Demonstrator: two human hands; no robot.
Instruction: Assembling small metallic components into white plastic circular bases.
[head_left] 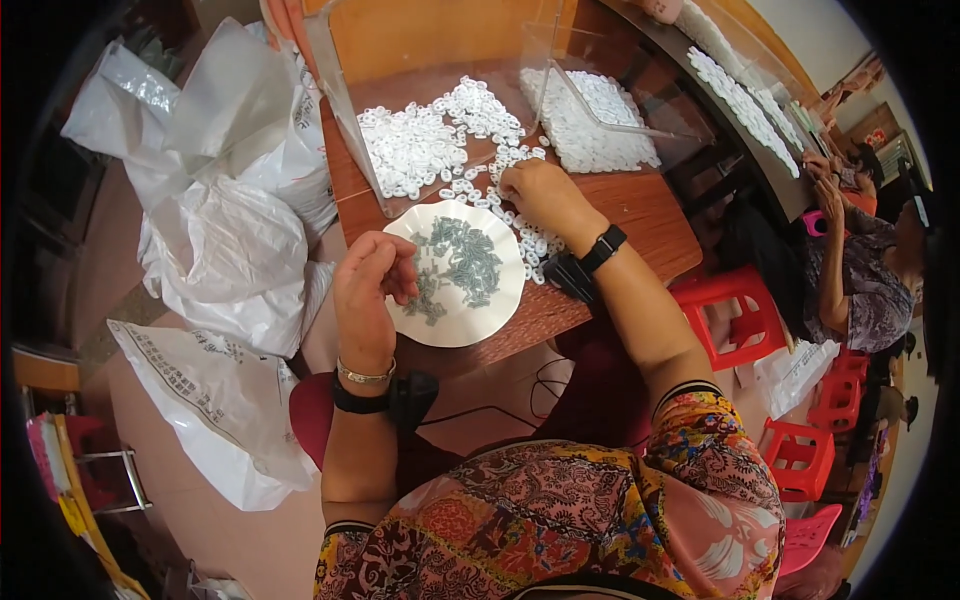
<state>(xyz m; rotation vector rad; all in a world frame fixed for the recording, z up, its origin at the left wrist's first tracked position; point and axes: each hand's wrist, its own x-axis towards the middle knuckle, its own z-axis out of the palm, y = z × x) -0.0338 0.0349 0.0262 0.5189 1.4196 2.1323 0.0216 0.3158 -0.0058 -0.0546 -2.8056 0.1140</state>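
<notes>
A white scalloped plate lies at the table's near edge, with many small grey-green pieces heaped on it. Over its left rim is my left hand, palm turned inward and fingers curled; whatever they may hold is too small to make out. Beyond the plate, small white oval plastic pieces with slots lie loose in heaps and spill toward me. My right hand reaches down among the nearest of them, fingers bent together at the tips. The back of that hand hides what is between the fingertips.
A clear plastic box frame stands around the heaps on the brown table. Stacked white pieces sit back right. Large white sacks crowd the left floor. Red stools and a seated person are at right.
</notes>
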